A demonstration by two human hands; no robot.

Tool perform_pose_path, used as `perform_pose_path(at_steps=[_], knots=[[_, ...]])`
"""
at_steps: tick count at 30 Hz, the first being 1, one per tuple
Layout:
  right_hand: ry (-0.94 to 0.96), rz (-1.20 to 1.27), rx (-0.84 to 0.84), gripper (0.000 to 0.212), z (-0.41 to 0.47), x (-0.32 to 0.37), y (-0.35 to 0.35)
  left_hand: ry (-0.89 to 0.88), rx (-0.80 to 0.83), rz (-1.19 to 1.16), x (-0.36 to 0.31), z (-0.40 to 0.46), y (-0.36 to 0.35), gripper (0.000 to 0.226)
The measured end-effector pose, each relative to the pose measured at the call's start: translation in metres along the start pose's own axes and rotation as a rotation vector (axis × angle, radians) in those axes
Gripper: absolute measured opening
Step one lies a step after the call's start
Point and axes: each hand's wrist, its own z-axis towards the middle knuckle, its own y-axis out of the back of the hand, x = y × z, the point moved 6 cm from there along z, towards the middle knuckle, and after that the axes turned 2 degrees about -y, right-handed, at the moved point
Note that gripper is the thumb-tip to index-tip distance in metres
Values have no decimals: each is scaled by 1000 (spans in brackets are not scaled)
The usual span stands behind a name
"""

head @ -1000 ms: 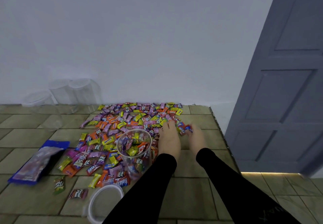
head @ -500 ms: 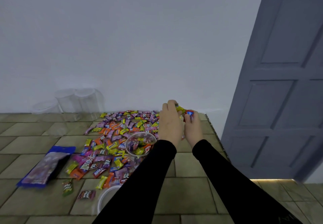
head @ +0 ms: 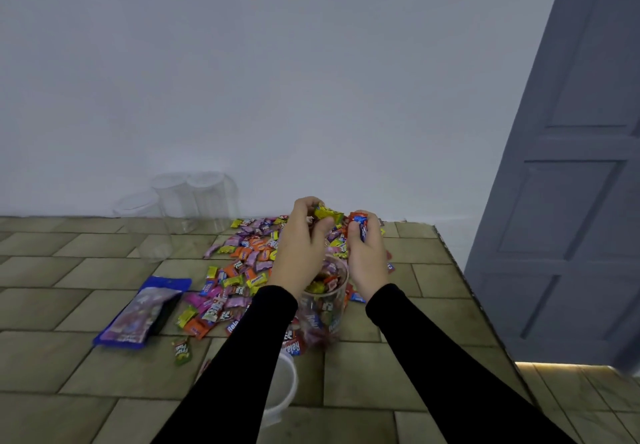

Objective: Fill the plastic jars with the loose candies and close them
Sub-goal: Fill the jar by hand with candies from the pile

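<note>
Both hands hover above the open jar (head: 323,296), each gripping a handful of candies. The left hand (head: 301,248) has its fingers curled round a yellow candy (head: 327,214) among others; the right hand (head: 367,253) pinches a red-and-blue candy (head: 358,223). The jar stands on the counter (head: 433,308) near its right edge, at the near side of the candy pile (head: 249,253), and looks partly filled. To drop well, the hands should come lower and centre over the mouth before the fingers release, so that wrappers do not bounce off the rim; the load should stay below the neck, so that the lid (head: 282,391), lying nearer the person, can seat. Three empty jars (head: 187,201) stand at the far edge against the white wall (head: 277,80). A blue bag (head: 142,312) lies left of the pile. The counter is tiled; a grey door (head: 581,166) stands at right.
</note>
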Motion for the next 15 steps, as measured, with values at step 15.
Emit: perform_pose_path(at_steps=[15], knots=[[-176,236,-211,46,-27,-3,-19,-55,39,5,20,-36,6,28]])
